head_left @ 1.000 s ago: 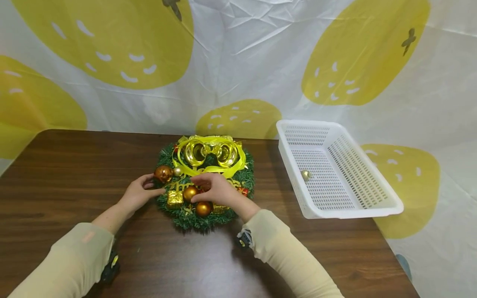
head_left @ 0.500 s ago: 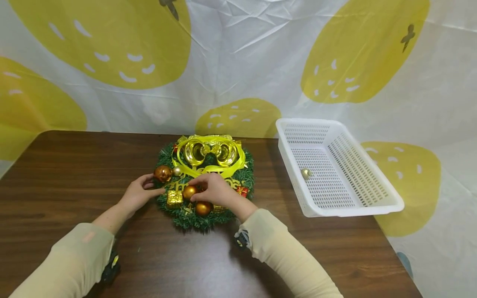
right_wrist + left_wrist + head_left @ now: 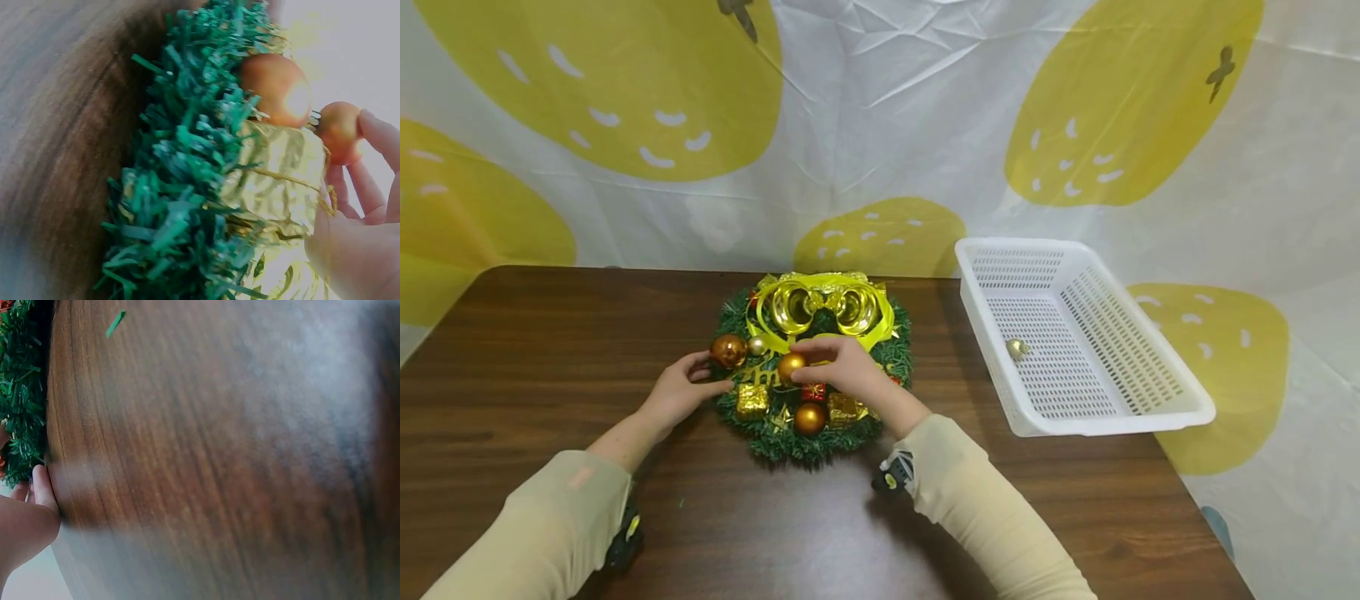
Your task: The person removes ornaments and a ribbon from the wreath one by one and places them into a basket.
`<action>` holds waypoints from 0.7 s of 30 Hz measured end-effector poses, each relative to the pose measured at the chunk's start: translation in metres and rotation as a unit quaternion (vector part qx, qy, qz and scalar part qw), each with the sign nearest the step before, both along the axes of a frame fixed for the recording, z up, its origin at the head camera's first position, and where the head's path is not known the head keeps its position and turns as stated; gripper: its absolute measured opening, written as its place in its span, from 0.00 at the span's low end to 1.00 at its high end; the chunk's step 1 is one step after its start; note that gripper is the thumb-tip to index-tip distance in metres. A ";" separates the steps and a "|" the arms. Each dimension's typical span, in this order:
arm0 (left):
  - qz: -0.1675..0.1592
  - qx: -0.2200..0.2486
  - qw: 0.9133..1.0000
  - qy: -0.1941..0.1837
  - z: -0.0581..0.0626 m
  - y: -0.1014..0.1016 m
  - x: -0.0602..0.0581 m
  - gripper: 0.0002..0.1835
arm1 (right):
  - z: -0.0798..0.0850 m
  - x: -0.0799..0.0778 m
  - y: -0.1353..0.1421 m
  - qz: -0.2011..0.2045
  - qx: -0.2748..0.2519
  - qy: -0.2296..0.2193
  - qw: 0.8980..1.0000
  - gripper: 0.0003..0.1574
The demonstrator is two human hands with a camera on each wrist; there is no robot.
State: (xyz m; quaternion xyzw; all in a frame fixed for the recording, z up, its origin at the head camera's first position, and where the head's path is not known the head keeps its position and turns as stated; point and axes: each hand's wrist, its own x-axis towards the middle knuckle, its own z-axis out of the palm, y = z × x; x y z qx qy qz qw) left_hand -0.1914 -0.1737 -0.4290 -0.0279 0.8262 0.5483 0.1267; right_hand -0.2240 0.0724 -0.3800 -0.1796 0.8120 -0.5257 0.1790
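A green Christmas wreath (image 3: pixel 895 358) with gold bells (image 3: pixel 855 312) and a yellow ribbon lies on the table. My left hand (image 3: pixel 676 398) grips its left edge, thumb in front and fingers beside a shiny copper ball (image 3: pixel 728 352). Between thumb and fingers my right hand (image 3: pixel 850 375) pinches a matte orange-gold bauble (image 3: pixel 792 367), raised over the wreath's middle. The right wrist view shows this bauble (image 3: pixel 340 132) with its small cap toward the wreath. A second orange bauble (image 3: pixel 809 418) sits at the front, near a gold gift box (image 3: pixel 752 400) and a red one (image 3: pixel 813 392).
On the right stands a white plastic basket (image 3: pixel 1000 392) with a small gold ball (image 3: pixel 1017 349) in it. A white curtain (image 3: pixel 880 150) with yellow fruit prints hangs behind the brown table (image 3: pixel 715 533). A green scrap (image 3: pixel 115 324) lies on the tabletop.
My right hand has lifted the orange-gold bauble up and away from its place on the wreath, uncovering the red gift box. The left hand has stayed at the wreath's edge.
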 end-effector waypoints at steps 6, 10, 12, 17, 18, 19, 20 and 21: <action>0.002 0.003 1.000 0.003 -0.001 0.000 0.000 0.42 | 0.006 -0.003 0.007 -0.012 -0.026 -0.025 0.999 0.27; 0.003 0.002 1.000 0.004 -0.001 0.000 0.000 0.42 | 0.011 -0.003 0.012 -0.015 -0.018 -0.021 1.000 0.26; 0.004 0.001 1.000 0.004 -0.001 -0.001 0.000 0.42 | 0.015 -0.003 0.015 -0.014 -0.011 -0.016 1.000 0.26; 0.002 -0.003 1.000 0.001 -0.002 -0.001 -0.001 0.42 | 0.024 -0.005 0.024 -0.014 0.001 -0.008 1.000 0.28; 0.002 -0.003 1.000 0.000 -0.002 -0.001 -0.001 0.42 | 0.026 -0.005 0.027 -0.013 0.001 -0.008 1.000 0.28; 0.000 -0.004 1.000 -0.001 -0.002 -0.001 -0.001 0.43 | 0.027 -0.006 0.029 -0.015 -0.001 -0.011 1.000 0.28; -0.001 -0.006 1.000 0.000 -0.003 -0.001 -0.002 0.43 | 0.029 -0.006 0.031 -0.019 -0.004 -0.015 1.000 0.28; -0.002 -0.006 1.000 0.000 -0.003 -0.001 -0.002 0.43 | 0.031 -0.007 0.033 -0.023 -0.007 -0.018 1.000 0.28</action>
